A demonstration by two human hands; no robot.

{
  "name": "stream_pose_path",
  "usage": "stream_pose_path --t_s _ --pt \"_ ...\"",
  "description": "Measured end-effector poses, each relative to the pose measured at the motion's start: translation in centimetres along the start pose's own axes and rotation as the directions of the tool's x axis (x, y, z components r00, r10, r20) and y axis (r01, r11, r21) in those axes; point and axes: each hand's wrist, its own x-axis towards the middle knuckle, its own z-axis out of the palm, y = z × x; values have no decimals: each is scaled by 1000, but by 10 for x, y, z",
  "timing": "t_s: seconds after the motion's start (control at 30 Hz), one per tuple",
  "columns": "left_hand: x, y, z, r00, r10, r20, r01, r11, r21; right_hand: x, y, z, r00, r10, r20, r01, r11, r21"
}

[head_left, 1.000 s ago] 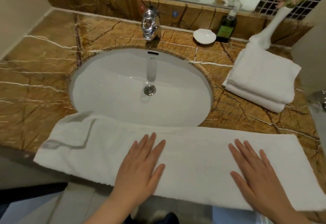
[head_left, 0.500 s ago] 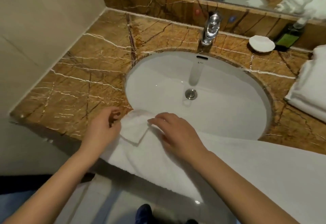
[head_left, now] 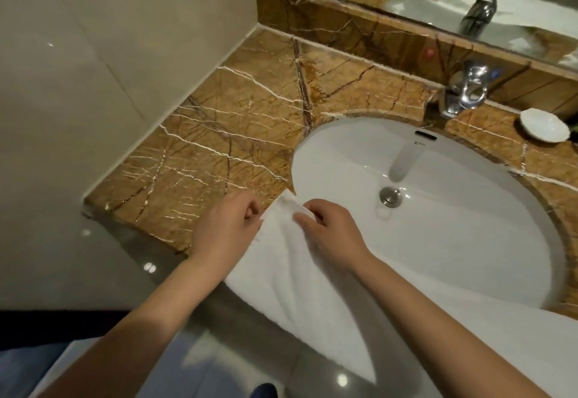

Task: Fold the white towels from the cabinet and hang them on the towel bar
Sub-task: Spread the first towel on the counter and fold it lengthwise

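My white towel (head_left: 300, 275) lies plush and lightly creased along the counter (head_left: 219, 153) front, lapping the sink (head_left: 469, 225) rim. My right hand (head_left: 331, 235) pinches its far corner, and my left hand (head_left: 225, 228) curls round its end edge. Bare marble runs leftward to the wall (head_left: 93, 84).

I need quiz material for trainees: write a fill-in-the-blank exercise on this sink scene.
The left hand and right hand both pinch the towel at its ____ end.
The towel's colour is ____.
The small dish sits to the ____ of the faucet.
Missing words: left; white; right.
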Motion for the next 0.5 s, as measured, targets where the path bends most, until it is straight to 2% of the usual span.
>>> stream_pose_path --t_s 0.07,0.23,0.33,0.4,0.5 --pt "-4 -7 -2 989 146 -11 -146 989 39 10 0 2 998 54 12 -53 998 -16" --pt "-21 -30 -4 948 315 53 -305 941 -146 20 -1 3 995 100 0 -99 991 -94" --pt "-27 -35 -10 903 421 82 -417 907 -64 17 -1 6 997 67 -34 -72 983 -169" --pt "-28 -39 -12 890 446 92 -446 895 -28 17 -1 5 993 48 -109 -65 985 -162" --pt "-32 -43 -11 920 389 50 -384 919 -93 19 -2 7 977 53 -204 -81 988 -132"
